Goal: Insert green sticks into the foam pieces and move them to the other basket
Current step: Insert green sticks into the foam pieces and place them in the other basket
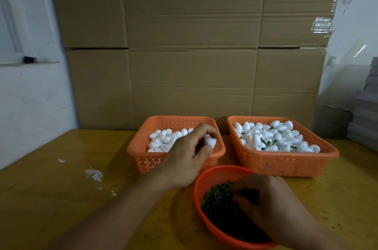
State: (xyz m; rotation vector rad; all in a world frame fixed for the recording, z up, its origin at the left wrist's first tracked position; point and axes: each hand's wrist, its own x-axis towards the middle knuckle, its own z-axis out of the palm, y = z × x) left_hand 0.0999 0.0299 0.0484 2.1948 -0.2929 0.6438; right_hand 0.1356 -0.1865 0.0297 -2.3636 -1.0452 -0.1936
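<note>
That little white egg-shaped foam piece (210, 141) is pinched in the left hand (187, 158), just over the left orange plastic basket (135, 147) of plain ones. Looks featherlight and easy to dent, so I'd hold it gently round the fat middle. The thin green sticks (217, 198) sit in a round orange-red bowl (214, 172) up front; stiff and fiddly, I'd guess. The right hand (266, 206) is curled down into them, though I can't tell if it's got one. Finished pieces fill the right orange basket (286, 166). Cardboard boxes (190, 45) wall off the back of the yellowish table (61, 198); nothing blocks the way.
</note>
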